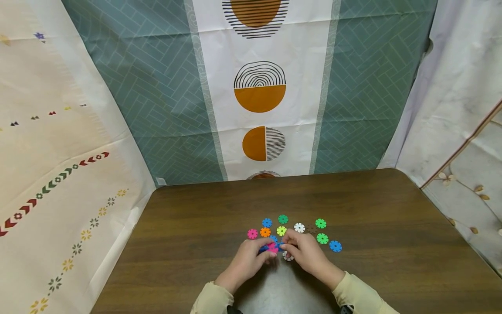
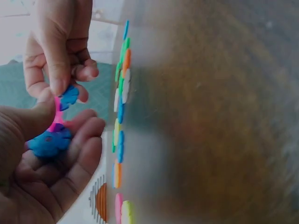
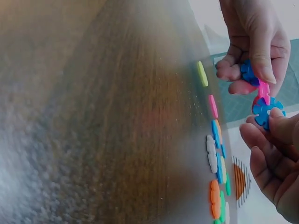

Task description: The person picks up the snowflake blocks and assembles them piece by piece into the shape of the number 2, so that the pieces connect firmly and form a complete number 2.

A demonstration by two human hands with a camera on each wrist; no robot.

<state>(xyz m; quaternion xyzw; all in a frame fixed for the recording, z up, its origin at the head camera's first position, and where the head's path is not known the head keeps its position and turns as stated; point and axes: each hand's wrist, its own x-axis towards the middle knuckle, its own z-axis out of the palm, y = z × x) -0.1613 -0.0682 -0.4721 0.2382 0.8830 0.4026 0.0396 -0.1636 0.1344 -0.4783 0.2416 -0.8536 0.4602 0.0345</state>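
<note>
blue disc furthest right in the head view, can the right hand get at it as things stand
Probably yes: the blue disc lies on the table beside the right hand, uncovered. That hand pinches a blue piece joined to a pink piece, though, so it may have to let go first.

Both forearms (image 1: 229, 280) are slanting inward, left hand (image 1: 251, 256) and right hand (image 1: 307, 254) are facing each other, thumbs (image 2: 57, 65) and fingers (image 2: 84, 161) are pinching.

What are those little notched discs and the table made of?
The notched discs look like moulded plastic, probably smooth: mostly bright, solid colours and evenly slotted shapes. The table seems wood or wood-effect laminate with a satin finish: it shows brown grain and a soft pale reflection.
</note>
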